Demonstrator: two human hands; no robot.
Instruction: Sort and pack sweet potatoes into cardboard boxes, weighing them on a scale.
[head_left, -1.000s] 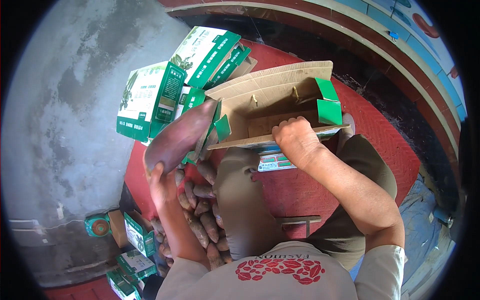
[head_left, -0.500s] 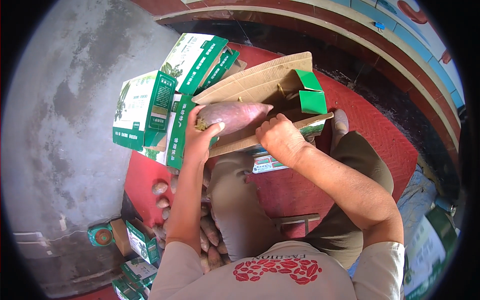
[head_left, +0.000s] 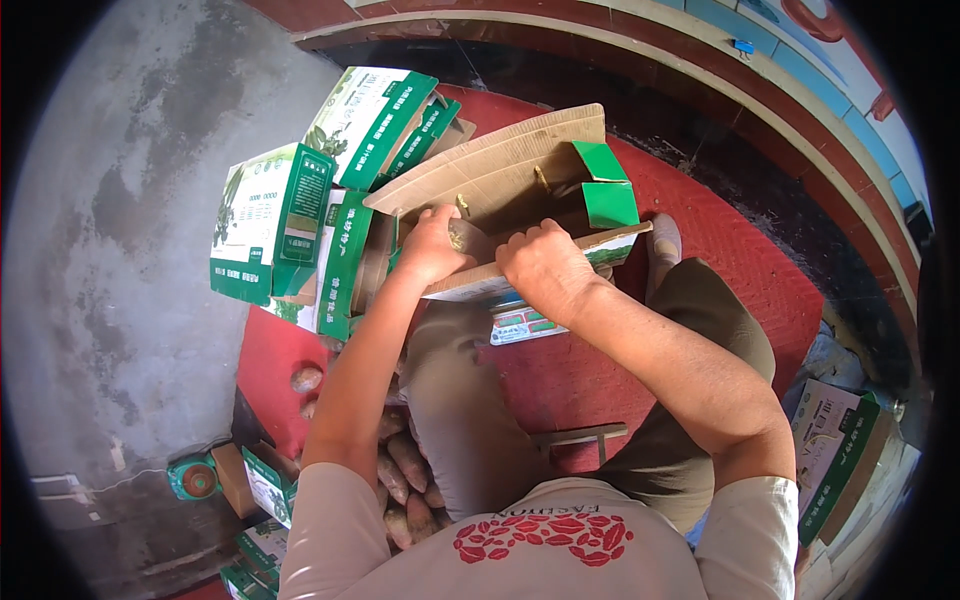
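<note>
An open cardboard carton (head_left: pixel 510 155) with green end flaps and a brown inside stands in front of me. My left hand (head_left: pixel 432 250) reaches over its left end, closed round the cut top of a large pinkish-purple radish (head_left: pixel 472 238). Most of that radish is down inside the carton, hidden by its near wall and my right hand. My right hand (head_left: pixel 545 265) is closed over the top edge of the near wall, knuckles up. Two small yellowish cord loops show on the far inner wall.
Green-and-white cartons (head_left: pixel 270 220) stand at the left, another (head_left: pixel 385 115) behind them. More radishes (head_left: pixel 405 462) lie on the red mat (head_left: pixel 700 230) by my left leg. A scale-like panel (head_left: pixel 525 326) shows below the carton; a carton (head_left: pixel 835 450) is far right.
My left hand has lowered the radish from above the carton down into it, tilting it top-up. The right hand stays on the near wall.
</note>
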